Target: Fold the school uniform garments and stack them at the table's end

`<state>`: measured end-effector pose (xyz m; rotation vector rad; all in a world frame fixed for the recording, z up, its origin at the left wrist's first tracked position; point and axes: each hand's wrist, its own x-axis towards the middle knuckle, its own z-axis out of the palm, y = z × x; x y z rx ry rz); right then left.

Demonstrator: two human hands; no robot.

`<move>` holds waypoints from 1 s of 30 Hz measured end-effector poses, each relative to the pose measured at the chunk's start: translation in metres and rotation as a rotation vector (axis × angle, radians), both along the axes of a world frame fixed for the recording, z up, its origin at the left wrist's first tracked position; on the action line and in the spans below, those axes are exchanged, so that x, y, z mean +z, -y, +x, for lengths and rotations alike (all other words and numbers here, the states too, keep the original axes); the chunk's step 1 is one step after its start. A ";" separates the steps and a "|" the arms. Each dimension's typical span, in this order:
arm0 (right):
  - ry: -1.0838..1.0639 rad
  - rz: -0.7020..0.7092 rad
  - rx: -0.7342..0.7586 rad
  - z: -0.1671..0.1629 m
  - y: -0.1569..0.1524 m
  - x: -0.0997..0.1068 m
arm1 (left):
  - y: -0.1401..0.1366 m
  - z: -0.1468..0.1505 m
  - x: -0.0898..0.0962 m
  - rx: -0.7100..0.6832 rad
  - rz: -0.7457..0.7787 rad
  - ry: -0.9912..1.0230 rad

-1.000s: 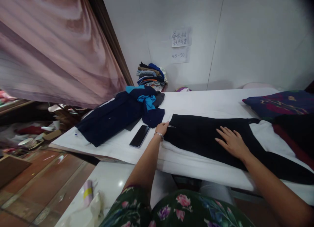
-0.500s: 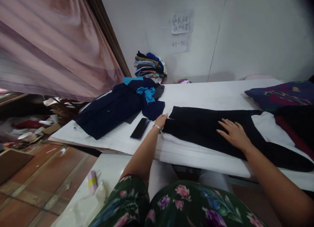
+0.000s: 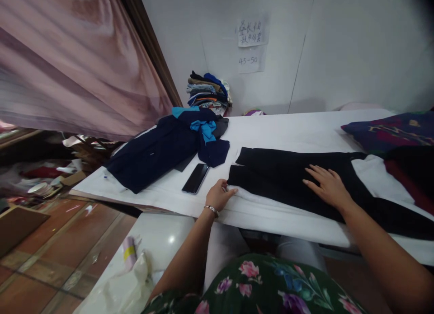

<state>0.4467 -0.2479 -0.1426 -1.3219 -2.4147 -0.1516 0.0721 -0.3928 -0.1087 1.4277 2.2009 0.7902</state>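
Observation:
A black garment lies stretched out along the white-covered table, with two ends side by side at its left. My left hand, a bracelet at its wrist, is at the lower left corner of the garment. Its fingers are curled at the edge and its thumb rests over the white cloth beside it; the fingertips are partly hidden. Flat on the middle of the garment rests my right hand, fingers spread and holding nothing. White cloth shows at the garment's right part.
Left of my hands lie a phone and a navy jacket with bright blue parts. A stack of folded clothes stands at the back wall. A patterned cushion-like bundle and dark red cloth are on the right.
My left hand has moved toward me, from the slit between the garment's two left ends to its near corner. My right hand stays flat in about the same place.

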 end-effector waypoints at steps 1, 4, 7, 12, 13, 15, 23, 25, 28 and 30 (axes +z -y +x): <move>-0.002 0.002 -0.003 0.000 0.000 0.000 | -0.002 0.002 -0.001 -0.012 0.027 0.010; -0.006 -0.002 -0.007 -0.001 0.000 0.000 | -0.008 0.007 -0.002 -0.051 0.130 0.031; -0.009 -0.008 0.004 0.000 0.000 -0.001 | -0.011 0.004 0.002 -0.093 0.191 0.058; -0.017 -0.010 0.011 -0.001 0.003 0.001 | -0.015 -0.008 0.007 -0.195 0.125 0.057; -0.019 -0.012 0.013 -0.002 0.003 0.001 | -0.016 -0.009 0.007 -0.210 0.109 0.059; -0.021 -0.017 0.017 -0.002 0.004 0.002 | -0.019 -0.012 0.006 -0.215 0.082 0.061; -0.010 -0.005 0.024 -0.004 0.003 0.000 | -0.059 -0.026 0.034 -0.035 0.122 -0.191; -0.011 -0.005 0.026 -0.004 0.003 -0.001 | -0.085 -0.020 0.048 -0.082 0.187 -0.226; -0.006 -0.006 0.024 -0.004 0.002 0.000 | -0.132 -0.004 0.060 -0.185 0.131 -0.300; 0.005 -0.010 0.019 -0.004 0.003 0.001 | -0.164 0.009 0.060 -0.260 0.068 -0.345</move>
